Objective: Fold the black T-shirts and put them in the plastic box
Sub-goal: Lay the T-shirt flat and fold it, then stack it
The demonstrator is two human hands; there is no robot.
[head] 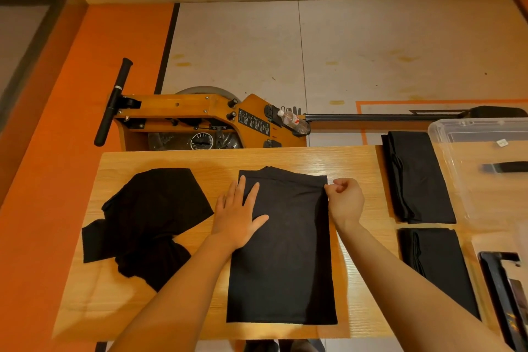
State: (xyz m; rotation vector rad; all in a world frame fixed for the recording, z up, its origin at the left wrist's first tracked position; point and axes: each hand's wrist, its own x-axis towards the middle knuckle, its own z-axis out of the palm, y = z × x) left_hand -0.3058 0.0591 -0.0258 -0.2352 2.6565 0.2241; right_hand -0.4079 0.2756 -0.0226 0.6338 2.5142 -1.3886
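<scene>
A black T-shirt (288, 260), folded into a long narrow strip, lies in the middle of the wooden table (200, 160). My left hand (238, 214) rests flat and open on the strip's upper left part. My right hand (345, 200) pinches the strip's upper right edge. A crumpled black T-shirt (151, 220) lies to the left. Two folded black T-shirts lie on the right, one farther (417, 177) and one nearer (437, 263). The clear plastic box (480, 134) stands at the far right.
A wooden rowing machine (200, 120) with a black handle and a water bottle (294, 120) lies on the floor beyond the table. A black object (500, 294) sits at the table's near right corner. An orange wall runs along the left.
</scene>
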